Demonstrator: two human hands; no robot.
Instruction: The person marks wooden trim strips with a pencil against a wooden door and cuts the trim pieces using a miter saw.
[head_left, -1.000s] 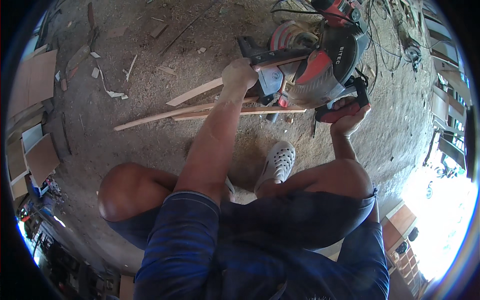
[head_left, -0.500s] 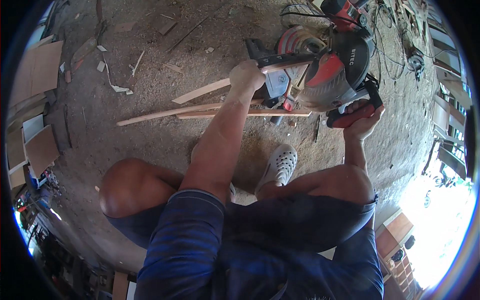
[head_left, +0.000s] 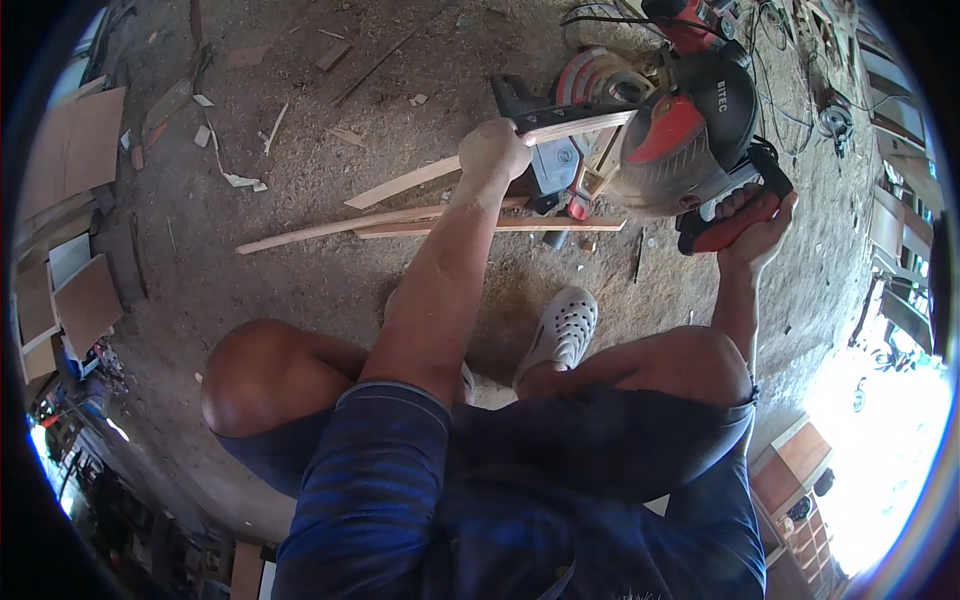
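Observation:
My left hand point(head_left: 494, 152) is closed round a wooden strip point(head_left: 408, 182), pressing it to the black fence point(head_left: 585, 115) of a mitre saw point(head_left: 690, 125). The strip runs from the left across the grey saw base point(head_left: 556, 165), and its right end lies near the blade guard. My right hand point(head_left: 762, 228) wraps round the saw's red and black handle point(head_left: 722, 228), at the right of the saw head. The blade is mostly hidden by the dark housing and the clear guard.
Two more strips point(head_left: 330, 232) lie on the dusty floor in front of the saw. Wood scraps point(head_left: 240, 180) are scattered at the left, with boards point(head_left: 85, 150) stacked at the far left. A cable point(head_left: 765, 95) trails behind the saw. My shoe point(head_left: 562, 335) stands nearby.
The saw head and its handle have shifted to the right and slightly up with my right hand, away from the strip. My left hand and the strip have stayed in place.

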